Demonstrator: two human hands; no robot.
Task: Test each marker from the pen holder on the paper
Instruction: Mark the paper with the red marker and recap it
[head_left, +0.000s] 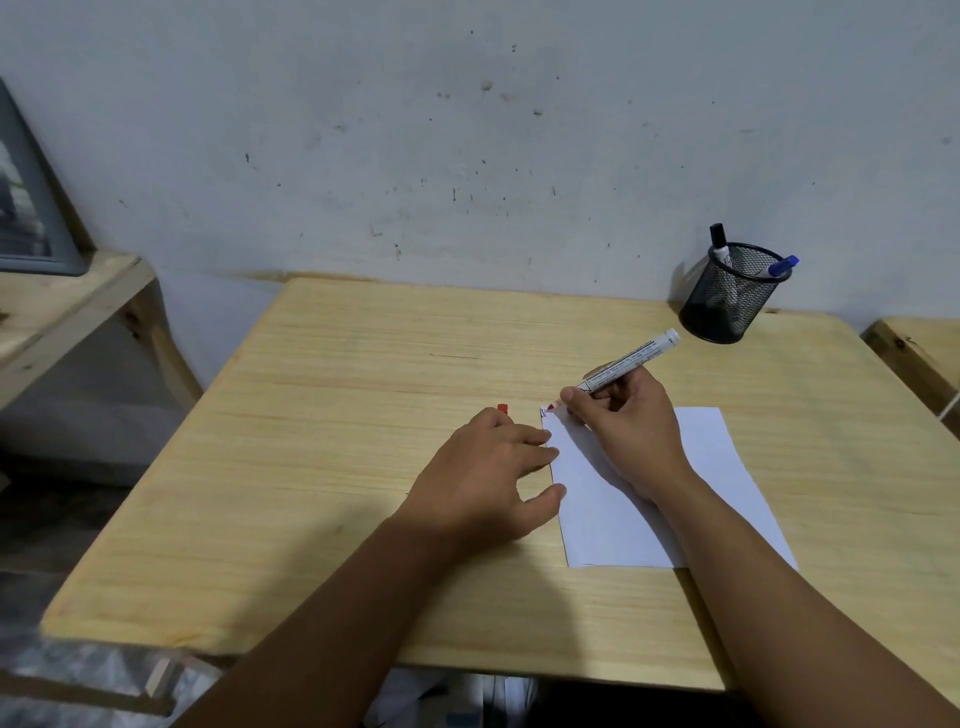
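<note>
My right hand (626, 434) pinches the red marker (623, 362), its tip on the paper (597, 519) just ahead of my thumb. My left hand (483, 467) lies flat, fingertips pressing the sheet's edge, with the red cap (502, 409) just beyond them.

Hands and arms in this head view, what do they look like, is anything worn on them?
The left hand and the right hand are bare, with no gloves or rings that show. The left forearm and the right forearm are bare too: no sleeve, watch or bracelet in view down to the picture's edge.
</note>
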